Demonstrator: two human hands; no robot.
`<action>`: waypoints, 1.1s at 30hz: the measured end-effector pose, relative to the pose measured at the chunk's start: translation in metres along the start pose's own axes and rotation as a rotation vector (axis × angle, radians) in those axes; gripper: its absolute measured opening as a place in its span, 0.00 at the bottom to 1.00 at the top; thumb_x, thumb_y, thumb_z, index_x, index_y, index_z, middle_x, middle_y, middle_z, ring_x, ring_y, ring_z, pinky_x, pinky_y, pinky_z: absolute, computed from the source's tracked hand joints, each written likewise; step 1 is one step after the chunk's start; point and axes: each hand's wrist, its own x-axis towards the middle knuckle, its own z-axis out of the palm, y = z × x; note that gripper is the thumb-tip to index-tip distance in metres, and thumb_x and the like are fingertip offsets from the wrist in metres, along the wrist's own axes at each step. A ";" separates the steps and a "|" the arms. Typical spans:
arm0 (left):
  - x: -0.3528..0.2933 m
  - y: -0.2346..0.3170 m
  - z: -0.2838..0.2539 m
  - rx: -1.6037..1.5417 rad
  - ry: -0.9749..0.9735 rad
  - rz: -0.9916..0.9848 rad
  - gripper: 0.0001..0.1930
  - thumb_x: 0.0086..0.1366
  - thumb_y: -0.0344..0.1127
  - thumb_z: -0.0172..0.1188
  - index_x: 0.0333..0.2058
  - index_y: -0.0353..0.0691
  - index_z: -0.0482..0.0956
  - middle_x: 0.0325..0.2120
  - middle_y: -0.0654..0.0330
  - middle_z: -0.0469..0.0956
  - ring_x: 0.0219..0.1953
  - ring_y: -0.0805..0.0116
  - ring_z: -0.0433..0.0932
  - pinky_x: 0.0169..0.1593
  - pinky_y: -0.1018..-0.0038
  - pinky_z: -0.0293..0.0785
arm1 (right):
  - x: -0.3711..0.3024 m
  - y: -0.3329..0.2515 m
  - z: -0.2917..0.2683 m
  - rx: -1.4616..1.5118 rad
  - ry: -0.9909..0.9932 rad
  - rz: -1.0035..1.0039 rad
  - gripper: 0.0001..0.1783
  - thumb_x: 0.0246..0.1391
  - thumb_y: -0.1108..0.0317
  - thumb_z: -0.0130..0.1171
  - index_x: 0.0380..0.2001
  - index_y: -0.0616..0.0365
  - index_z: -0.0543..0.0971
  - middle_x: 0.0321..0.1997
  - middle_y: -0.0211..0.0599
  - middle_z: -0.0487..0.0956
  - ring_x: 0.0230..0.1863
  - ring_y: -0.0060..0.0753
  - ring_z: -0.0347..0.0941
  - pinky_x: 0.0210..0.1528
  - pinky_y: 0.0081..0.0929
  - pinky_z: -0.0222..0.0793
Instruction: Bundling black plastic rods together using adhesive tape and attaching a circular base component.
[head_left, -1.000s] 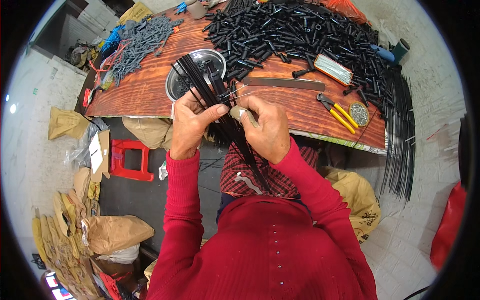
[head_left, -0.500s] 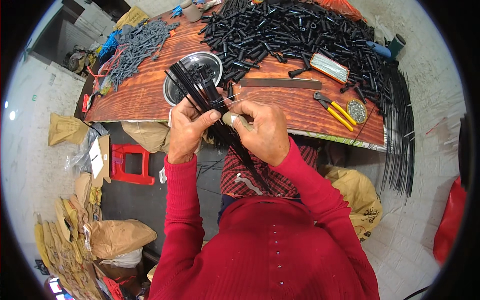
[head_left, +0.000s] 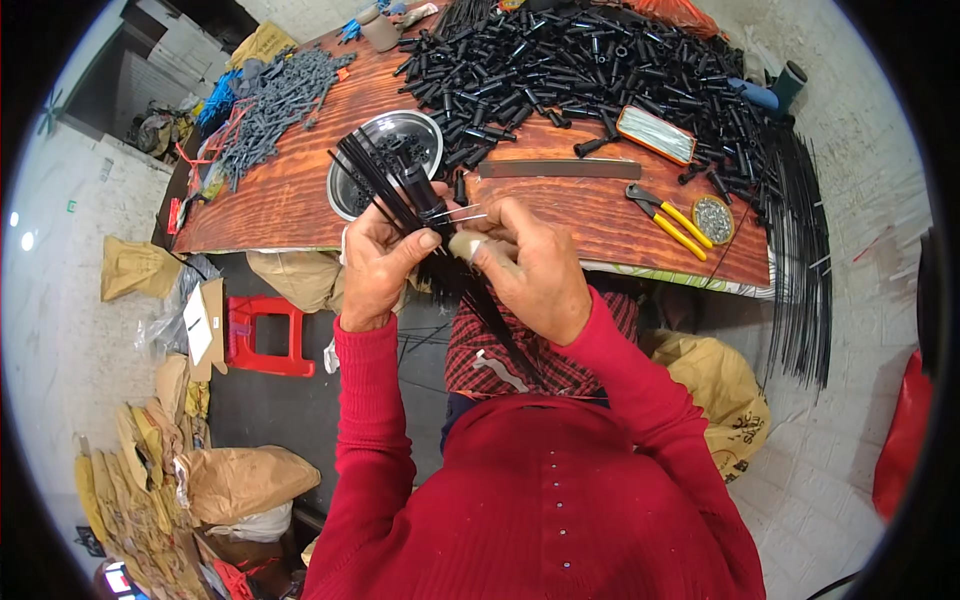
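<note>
My left hand is closed around a bundle of thin black rods, gathered with a black plastic tubular part. The rods fan out over a metal bowl and trail down toward my lap. Thin silvery wires stick out from the tubular part toward my right hand. That hand is bent in a pinch at the wires, its thumb wrapped in a tan cover with a white patch. Its fingers hide the exact grip point.
Small dark parts fill the metal bowl. Black tubular parts heap at the back; grey parts lie left. A flat dark bar, yellow-handled pliers, a dish of metal bits and a rectangular box sit on the wooden table.
My right hand has shifted slightly away from the tubular part, and its fingers have loosened and lifted a little. More of the silvery wires shows. The left hand keeps its hold.
</note>
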 end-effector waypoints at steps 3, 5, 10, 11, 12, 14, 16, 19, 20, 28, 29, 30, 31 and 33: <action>-0.003 -0.004 -0.005 -0.004 0.031 0.019 0.29 0.56 0.35 0.72 0.53 0.27 0.72 0.43 0.48 0.81 0.46 0.61 0.82 0.54 0.68 0.76 | 0.003 0.000 -0.010 -0.129 -0.077 -0.070 0.07 0.57 0.77 0.58 0.39 0.66 0.76 0.29 0.43 0.82 0.30 0.29 0.81 0.31 0.26 0.73; -0.003 -0.006 -0.006 -0.011 0.017 0.026 0.29 0.56 0.35 0.72 0.53 0.27 0.71 0.43 0.48 0.81 0.46 0.61 0.82 0.54 0.68 0.76 | 0.003 -0.002 -0.009 -0.059 -0.091 -0.012 0.06 0.57 0.77 0.58 0.38 0.66 0.77 0.29 0.42 0.82 0.29 0.28 0.81 0.30 0.25 0.74; -0.003 -0.009 -0.009 -0.042 -0.009 0.022 0.30 0.55 0.35 0.73 0.53 0.27 0.71 0.43 0.45 0.81 0.45 0.61 0.82 0.53 0.67 0.76 | 0.005 -0.004 -0.011 -0.028 -0.113 0.025 0.04 0.58 0.77 0.58 0.36 0.66 0.78 0.28 0.40 0.82 0.27 0.25 0.80 0.28 0.23 0.73; -0.003 -0.008 -0.009 -0.039 -0.012 0.019 0.30 0.55 0.35 0.73 0.53 0.27 0.71 0.43 0.45 0.81 0.45 0.61 0.82 0.53 0.67 0.76 | 0.005 -0.002 -0.010 0.011 -0.107 0.015 0.05 0.58 0.75 0.59 0.36 0.66 0.78 0.28 0.39 0.82 0.27 0.24 0.81 0.29 0.23 0.74; -0.003 -0.008 -0.008 -0.038 -0.012 0.024 0.30 0.55 0.35 0.73 0.53 0.27 0.71 0.43 0.45 0.81 0.44 0.61 0.82 0.53 0.67 0.76 | 0.005 -0.001 -0.010 0.050 -0.101 0.005 0.05 0.57 0.74 0.61 0.35 0.65 0.78 0.27 0.39 0.82 0.27 0.24 0.81 0.29 0.22 0.74; -0.002 -0.007 -0.007 -0.035 -0.011 0.030 0.30 0.55 0.36 0.73 0.52 0.27 0.71 0.43 0.44 0.81 0.44 0.60 0.82 0.52 0.67 0.77 | 0.006 -0.003 -0.012 0.050 -0.111 0.016 0.09 0.55 0.70 0.64 0.33 0.65 0.78 0.27 0.42 0.82 0.28 0.32 0.82 0.29 0.26 0.75; -0.001 -0.008 -0.007 -0.006 -0.011 0.030 0.30 0.56 0.36 0.73 0.52 0.27 0.71 0.43 0.44 0.81 0.43 0.60 0.82 0.51 0.67 0.78 | 0.006 -0.004 -0.013 0.047 -0.121 0.027 0.13 0.53 0.66 0.68 0.32 0.65 0.78 0.27 0.45 0.82 0.28 0.39 0.83 0.30 0.30 0.76; 0.001 -0.007 -0.003 0.008 -0.016 0.055 0.29 0.57 0.37 0.72 0.52 0.27 0.71 0.42 0.45 0.81 0.42 0.61 0.82 0.50 0.67 0.78 | 0.004 -0.003 -0.012 0.011 -0.083 -0.051 0.16 0.53 0.61 0.68 0.32 0.64 0.78 0.28 0.46 0.82 0.28 0.39 0.83 0.29 0.30 0.76; 0.001 -0.007 -0.003 0.008 -0.015 0.056 0.29 0.57 0.37 0.72 0.52 0.27 0.71 0.42 0.45 0.81 0.42 0.61 0.82 0.50 0.67 0.78 | 0.003 -0.003 -0.012 0.013 -0.064 -0.076 0.17 0.53 0.60 0.69 0.32 0.64 0.78 0.29 0.45 0.82 0.28 0.38 0.83 0.29 0.30 0.76; -0.002 -0.009 -0.008 0.022 0.009 0.046 0.28 0.57 0.36 0.72 0.52 0.27 0.72 0.42 0.47 0.81 0.44 0.62 0.82 0.51 0.67 0.77 | -0.002 -0.014 -0.022 -0.138 -0.002 -0.139 0.18 0.54 0.59 0.68 0.36 0.65 0.80 0.36 0.40 0.82 0.33 0.32 0.82 0.34 0.25 0.77; -0.002 -0.008 -0.007 0.020 0.011 0.047 0.28 0.57 0.36 0.72 0.52 0.27 0.72 0.42 0.47 0.81 0.44 0.62 0.82 0.51 0.67 0.77 | -0.003 -0.016 -0.022 -0.109 -0.013 -0.160 0.15 0.55 0.61 0.66 0.37 0.64 0.80 0.36 0.41 0.82 0.34 0.32 0.82 0.35 0.24 0.76; -0.002 -0.007 -0.005 0.014 0.006 0.044 0.28 0.57 0.35 0.72 0.52 0.27 0.72 0.42 0.47 0.81 0.44 0.62 0.81 0.52 0.67 0.77 | -0.003 -0.017 -0.022 -0.080 -0.024 -0.182 0.13 0.56 0.64 0.64 0.37 0.64 0.80 0.36 0.41 0.83 0.35 0.31 0.81 0.37 0.23 0.76; -0.002 -0.005 -0.003 0.008 0.002 0.042 0.28 0.57 0.35 0.72 0.52 0.28 0.72 0.42 0.48 0.82 0.44 0.62 0.81 0.52 0.68 0.76 | -0.003 -0.017 -0.024 -0.081 -0.026 -0.184 0.13 0.56 0.64 0.64 0.37 0.64 0.80 0.36 0.41 0.83 0.35 0.31 0.81 0.37 0.23 0.76; -0.003 0.001 0.000 0.002 -0.008 0.040 0.28 0.57 0.35 0.72 0.52 0.28 0.72 0.42 0.48 0.82 0.43 0.62 0.81 0.51 0.68 0.76 | -0.001 -0.015 -0.028 -0.082 -0.067 -0.279 0.09 0.58 0.71 0.58 0.38 0.66 0.80 0.37 0.40 0.83 0.38 0.28 0.80 0.40 0.24 0.76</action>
